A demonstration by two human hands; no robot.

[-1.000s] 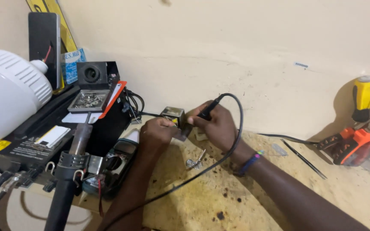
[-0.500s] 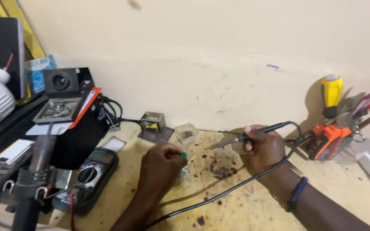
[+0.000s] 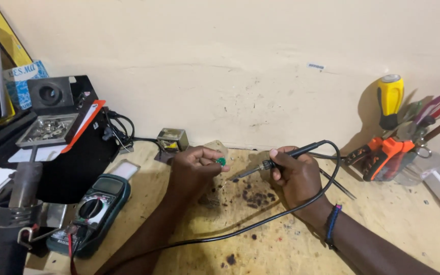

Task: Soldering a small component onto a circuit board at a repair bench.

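Soldering iron (image 3: 281,159): held at centre frame in the right hand (image 3: 297,175), grip clenched around the dark handle, metal tip pointing left and down toward the other hand; its black cord (image 3: 260,224) loops over the wrist and runs toward the lower left.
Left hand (image 3: 193,168): just left of centre, fingertips pinched on a small green part (image 3: 221,161), held just above the bench (image 3: 281,244) and close to the iron's tip.
Bench: pale wood, dark burn spots under and between the hands.
Multimeter (image 3: 91,211): lower left, green-cased, lying flat beside the left forearm.
Hot-air handle (image 3: 14,214): bottom left corner, standing in its holder.
Black station (image 3: 62,137): left, with a tray of small metal parts (image 3: 48,129) on top.
Small transformer (image 3: 172,140): behind the left hand, near the wall.
Pliers (image 3: 383,155): right, orange and black handles, lying by the wall.
Yellow screwdriver (image 3: 390,102): upper right, standing against the wall.
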